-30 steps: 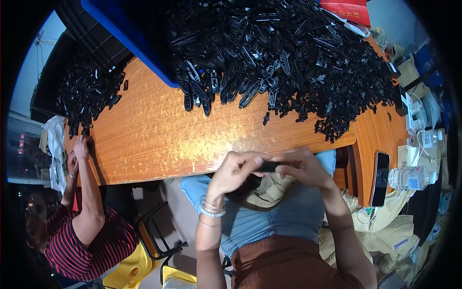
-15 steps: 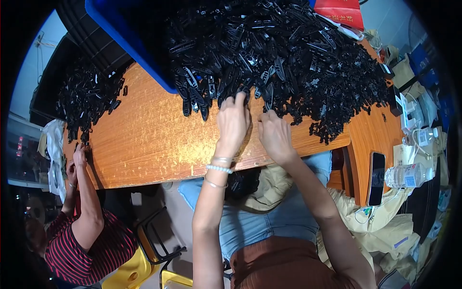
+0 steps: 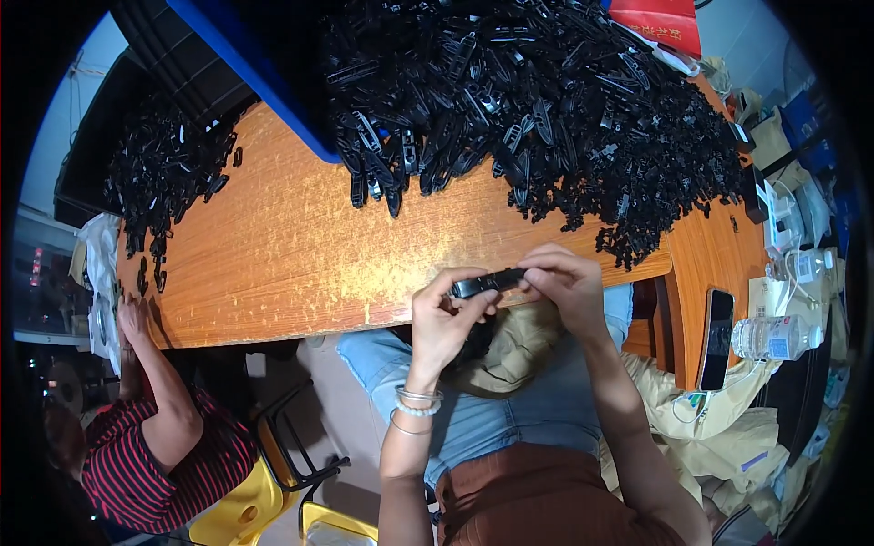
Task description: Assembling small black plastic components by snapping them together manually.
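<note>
Just above the table's near edge, my left hand (image 3: 441,318) grips a slim black plastic part (image 3: 475,285) between thumb and fingers. Its right end meets the pinched fingertips of my right hand (image 3: 574,289). Whether those fingertips hold a separate small piece or the end of the same part, I cannot make out. Beyond my hands lies a large heap of long black plastic parts (image 3: 446,100), some with shiny edges. Adjoining it on the right is a heap of small black plastic pieces (image 3: 651,155).
A blue bin (image 3: 264,86) leans over the heap's left side. On the wooden table (image 3: 300,246), farther left, lies another black heap (image 3: 168,173) near a co-worker in a striped shirt (image 3: 173,455). A phone (image 3: 716,338) and plastic bottles (image 3: 774,337) are at the right.
Both my hands have drawn back from the heap toward me. They now hold a black part between them. The co-worker's arm has shifted slightly at the far left.
</note>
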Motion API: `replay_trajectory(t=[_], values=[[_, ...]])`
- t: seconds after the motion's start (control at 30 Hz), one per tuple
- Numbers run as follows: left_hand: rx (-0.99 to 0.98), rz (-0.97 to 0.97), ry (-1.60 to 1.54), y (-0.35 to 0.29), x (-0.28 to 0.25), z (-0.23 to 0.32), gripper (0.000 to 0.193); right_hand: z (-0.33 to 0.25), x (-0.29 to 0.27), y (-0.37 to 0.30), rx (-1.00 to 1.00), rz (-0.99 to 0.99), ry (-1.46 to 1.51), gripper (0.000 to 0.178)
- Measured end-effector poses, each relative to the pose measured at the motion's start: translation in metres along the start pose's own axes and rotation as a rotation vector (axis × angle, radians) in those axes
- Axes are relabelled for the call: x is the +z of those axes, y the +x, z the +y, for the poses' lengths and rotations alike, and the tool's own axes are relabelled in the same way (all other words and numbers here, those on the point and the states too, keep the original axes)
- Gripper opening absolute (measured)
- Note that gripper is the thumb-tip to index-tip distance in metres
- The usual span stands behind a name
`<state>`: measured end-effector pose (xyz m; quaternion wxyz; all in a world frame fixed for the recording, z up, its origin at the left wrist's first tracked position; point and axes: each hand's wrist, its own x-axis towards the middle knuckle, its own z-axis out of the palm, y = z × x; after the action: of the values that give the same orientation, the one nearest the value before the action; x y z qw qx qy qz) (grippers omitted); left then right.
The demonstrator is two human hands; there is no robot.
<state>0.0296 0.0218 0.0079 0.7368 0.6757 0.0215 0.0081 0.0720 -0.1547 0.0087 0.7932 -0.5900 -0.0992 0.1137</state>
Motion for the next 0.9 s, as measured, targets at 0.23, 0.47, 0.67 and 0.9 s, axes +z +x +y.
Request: replay_trajectory(t=[0.23,0.47,0.67,0.9], values=[[-0.044,-0.050,-0.190,-0.009,0.007,0.007,0.023,-0.010,0.012,-0.014,-0.195,0.030,-0.319,0.009],[-0.094,0.002,-0.069,-0.008,0.009,0.009,0.022,-0.010,0.006,-0.013,-0.343,-0.035,-0.716,0.016],[-0.104,-0.068,-0.119,-0.007,0.012,0.010,0.015,0.002,0.003,-0.021,-0.152,-0.017,-0.497,0.021],[0.085,-0.288,0.370,0.039,0.003,0.005,0.021,-0.004,-0.022,-0.033,0.080,-0.271,-0.349,0.016]])
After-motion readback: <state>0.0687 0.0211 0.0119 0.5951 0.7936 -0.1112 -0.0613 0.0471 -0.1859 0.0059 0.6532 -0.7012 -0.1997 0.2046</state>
